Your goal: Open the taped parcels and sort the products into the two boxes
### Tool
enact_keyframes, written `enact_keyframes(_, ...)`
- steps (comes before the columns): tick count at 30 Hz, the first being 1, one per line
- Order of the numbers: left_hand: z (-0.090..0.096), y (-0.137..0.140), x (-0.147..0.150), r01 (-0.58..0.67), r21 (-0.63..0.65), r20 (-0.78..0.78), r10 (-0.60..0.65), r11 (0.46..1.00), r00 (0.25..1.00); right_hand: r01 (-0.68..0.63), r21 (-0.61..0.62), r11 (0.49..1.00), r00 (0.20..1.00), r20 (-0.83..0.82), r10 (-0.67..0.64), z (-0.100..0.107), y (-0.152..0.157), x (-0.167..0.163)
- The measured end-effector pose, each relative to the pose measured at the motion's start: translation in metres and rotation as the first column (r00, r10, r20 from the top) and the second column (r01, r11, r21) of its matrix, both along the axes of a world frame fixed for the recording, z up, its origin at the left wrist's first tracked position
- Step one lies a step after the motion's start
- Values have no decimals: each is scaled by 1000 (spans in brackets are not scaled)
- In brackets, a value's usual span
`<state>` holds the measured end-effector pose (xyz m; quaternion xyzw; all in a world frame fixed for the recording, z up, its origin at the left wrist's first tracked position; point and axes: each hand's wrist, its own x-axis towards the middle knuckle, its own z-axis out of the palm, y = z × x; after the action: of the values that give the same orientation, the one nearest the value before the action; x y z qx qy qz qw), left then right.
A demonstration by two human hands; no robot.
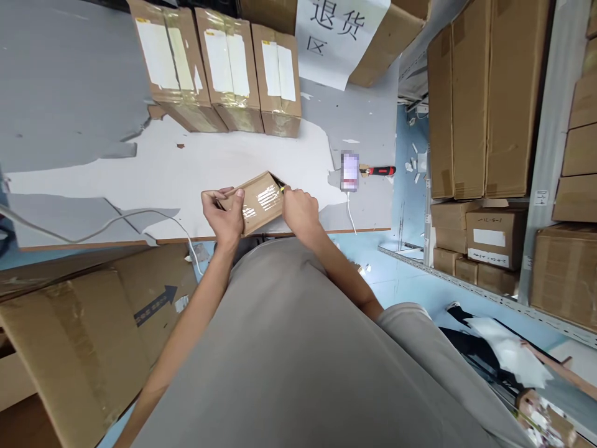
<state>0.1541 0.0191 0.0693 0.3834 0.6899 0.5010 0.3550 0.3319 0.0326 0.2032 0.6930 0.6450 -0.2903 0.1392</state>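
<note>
A small brown cardboard box (259,203), with shiny clear tape on its face, is held tilted above the table's front edge. My left hand (224,214) grips its left end, thumb on the taped face and fingers behind. At the box's right end, my right hand (301,211) is closed in a fist. A small yellow-and-dark thing (282,187) shows between this fist and the box's upper right corner; most of it is hidden, so its kind is unclear. The corner there looks dark, like a gap.
Three taped cartons (233,71) stand at the table's back, beside a box with a paper sign (333,37). A phone (349,171) on a white cable and a red-black handle (382,171) lie right. Shelved cartons (485,112) stand right; a large carton (93,330) left. Another person (504,354) is lower right.
</note>
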Motion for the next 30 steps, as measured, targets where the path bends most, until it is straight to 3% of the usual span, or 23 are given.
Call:
enact_keyframes(5,-9,-2,-2,3,29,17,-4,1000,1000,84,121,989,996,-22,-82,-5,-3,29)
enact_keyframes(9,-17,-2,-2,-3,57,44,1,998,999,289,266,920,956,-27,-292,-52,-1,71)
enact_keyframes(12,-19,-1,-1,-21,49,49,18,999,999,363,165,917,929,14,-371,-100,5,90)
enact_keyframes(15,-18,0,0,-26,60,69,22,998,997,355,56,933,933,44,-358,-124,6,94)
enact_keyframes(17,-16,0,0,-27,69,87,21,997,996,345,59,937,938,24,-346,-122,3,93)
enact_keyframes(21,-10,-2,2,-26,31,112,22,999,993,347,234,908,935,-164,-315,-96,-2,73)
enact_keyframes(26,-3,0,5,-26,18,151,23,999,988,222,404,888,957,-266,-118,-80,2,21)
enact_keyframes(28,-7,3,1,-81,12,212,77,997,974,178,433,884,963,-263,-65,-82,7,8)
enact_keyframes(30,-17,5,-9,-213,-65,299,223,975,928,193,445,874,958,-279,-70,-87,12,7)
